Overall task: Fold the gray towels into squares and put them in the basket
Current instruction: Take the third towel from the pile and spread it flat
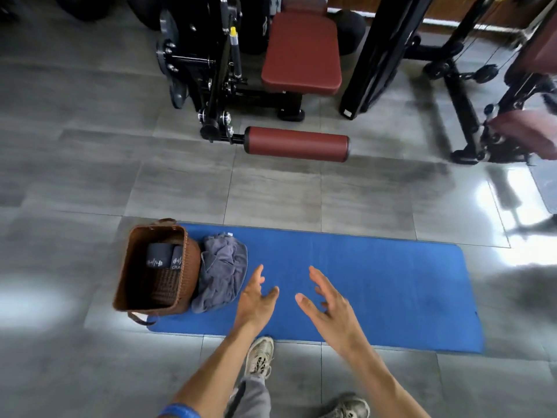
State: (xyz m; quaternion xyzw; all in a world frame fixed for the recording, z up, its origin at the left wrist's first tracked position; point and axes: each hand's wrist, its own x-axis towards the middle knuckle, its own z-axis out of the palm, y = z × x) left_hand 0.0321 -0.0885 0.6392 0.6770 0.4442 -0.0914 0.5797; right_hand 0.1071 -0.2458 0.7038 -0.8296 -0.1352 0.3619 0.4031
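A crumpled pile of gray towels [221, 271] lies on the left end of a blue mat [376, 285]. Touching the pile's left side stands a brown woven basket [134, 257] with dark rolled items [164, 257] inside. My left hand [256, 300] hovers over the mat just right of the pile, fingers straight and holding nothing. My right hand [328, 306] is spread open beside it, palm turned inward, also holding nothing.
A gym machine with a dark red seat [301, 52] and a red padded roller [297, 143] stands beyond the mat. More black machine frames [470, 95] are at the right. My shoes [259, 356] rest on the gray tile floor [75, 164] at the mat's near edge.
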